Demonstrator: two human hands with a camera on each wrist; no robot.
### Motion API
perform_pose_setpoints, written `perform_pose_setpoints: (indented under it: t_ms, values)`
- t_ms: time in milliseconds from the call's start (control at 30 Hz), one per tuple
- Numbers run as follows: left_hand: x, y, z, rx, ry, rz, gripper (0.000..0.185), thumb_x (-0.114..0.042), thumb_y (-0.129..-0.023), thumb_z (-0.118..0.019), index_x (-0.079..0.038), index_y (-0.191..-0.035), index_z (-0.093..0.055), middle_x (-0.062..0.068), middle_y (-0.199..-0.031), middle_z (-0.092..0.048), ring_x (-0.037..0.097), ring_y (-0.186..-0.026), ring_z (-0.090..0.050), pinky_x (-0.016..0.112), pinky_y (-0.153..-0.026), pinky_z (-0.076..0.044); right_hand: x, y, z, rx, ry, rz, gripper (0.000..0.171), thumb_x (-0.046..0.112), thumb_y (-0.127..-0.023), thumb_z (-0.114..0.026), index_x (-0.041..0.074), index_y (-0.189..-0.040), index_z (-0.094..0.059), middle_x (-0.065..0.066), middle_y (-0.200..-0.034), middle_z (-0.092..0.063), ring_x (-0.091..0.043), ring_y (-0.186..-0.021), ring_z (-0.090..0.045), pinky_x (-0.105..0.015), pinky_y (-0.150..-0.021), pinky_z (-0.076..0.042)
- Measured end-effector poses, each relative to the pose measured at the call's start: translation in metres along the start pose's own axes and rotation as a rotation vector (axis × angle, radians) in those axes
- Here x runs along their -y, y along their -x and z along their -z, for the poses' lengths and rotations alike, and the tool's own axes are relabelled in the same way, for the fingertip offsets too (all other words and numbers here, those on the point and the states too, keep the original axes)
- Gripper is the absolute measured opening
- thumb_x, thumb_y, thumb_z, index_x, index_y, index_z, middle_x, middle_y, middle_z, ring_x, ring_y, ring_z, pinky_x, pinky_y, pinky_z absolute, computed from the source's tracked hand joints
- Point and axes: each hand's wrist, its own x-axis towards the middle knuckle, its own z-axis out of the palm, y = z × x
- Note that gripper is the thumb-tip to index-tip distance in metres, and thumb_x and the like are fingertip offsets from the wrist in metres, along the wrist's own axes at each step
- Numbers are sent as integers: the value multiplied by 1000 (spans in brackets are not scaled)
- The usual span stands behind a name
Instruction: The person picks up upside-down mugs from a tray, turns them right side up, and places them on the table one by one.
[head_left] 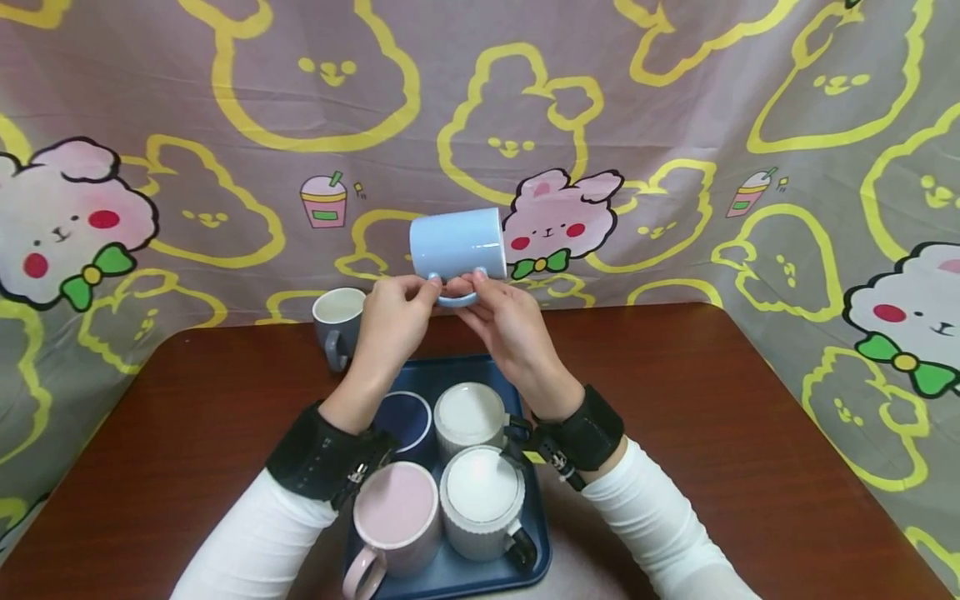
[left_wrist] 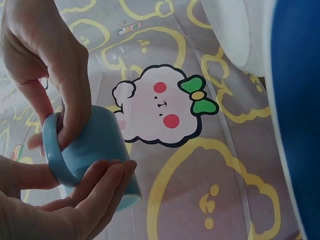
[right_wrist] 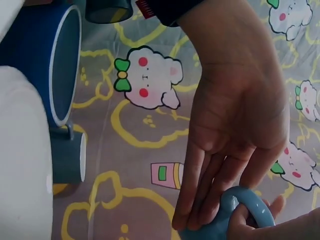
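A light blue mug (head_left: 457,242) is held up on its side above the far end of the table, its handle (head_left: 456,300) turned down toward the person. My left hand (head_left: 393,317) pinches it at the left end of the handle, thumb on top. At the other end of the handle my right hand (head_left: 517,333) grips with thumb and fingers. Seen close in the left wrist view, fingers of both hands curl around the handle and against the side of the blue mug (left_wrist: 92,150). The right wrist view catches only part of the blue mug (right_wrist: 220,230) at its bottom edge.
Under the forearms stands a blue tray (head_left: 542,542) bearing a navy mug (head_left: 405,421), a pink mug (head_left: 397,508) and two pale ribbed mugs with dark handles, one nearer (head_left: 480,492). A grey mug (head_left: 337,321) stands at the back left, near the patterned cloth (head_left: 525,125).
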Motion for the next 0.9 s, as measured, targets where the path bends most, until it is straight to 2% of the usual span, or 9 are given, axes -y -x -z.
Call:
perform_pose_setpoints:
  t_ms: [167, 367, 433, 567, 700, 900]
  values:
    - [3, 0, 3, 53, 3, 16, 38, -31, -97, -49, 0, -104, -70, 18, -94, -70, 25, -87, -63, 36, -76, -49, 1, -2, -3, 5, -41, -8, 24, 19, -100, -46, 6, -86, -62, -4, -92, -61, -14, -94, -63, -36, -103, -43]
    - [12, 0, 11, 101, -72, -12, 43, -37, -97, -48, -1, -110, -69, 17, -98, -67, 27, -87, -58, 37, -74, -46, 0, -6, -6, -1, -48, -35, 25, 17, -100, -46, 6, -84, -61, -4, -87, -62, -13, -90, -63, -38, -106, -40]
    - [14, 1, 18, 100, -82, -15, 45, -40, -97, -48, -2, -113, -68, 16, -104, -68, 28, -93, -58, 41, -79, -47, 0, -8, -7, -6, -28, -38, 24, 17, -100, -46, 5, -84, -60, -3, -85, -62, -13, -90, -63, -39, -105, -40]
    - [26, 3, 34, 27, -125, -20, 48, -43, -98, -46, -3, -114, -67, 17, -113, -67, 33, -104, -59, 49, -89, -47, -1, -13, -9, -19, 16, -30, 23, 17, -100, -46, 5, -85, -59, -3, -82, -63, -13, -88, -63, -40, -104, -41]
    - [50, 6, 44, -78, -201, -65, 44, -38, -98, -46, -2, -113, -66, 20, -115, -65, 39, -106, -59, 53, -89, -46, -1, -18, -10, -39, 56, -29, 23, 16, -99, -47, 3, -85, -59, -3, -80, -62, -14, -88, -62, -40, -104, -42]
    - [96, 12, 41, -197, -306, -147, 32, -22, -95, -52, 4, -108, -66, 27, -109, -63, 46, -103, -57, 57, -88, -43, -3, -30, -16, -29, 125, -27, 24, 16, -99, -47, 2, -83, -59, -2, -78, -62, -15, -86, -61, -40, -103, -43]
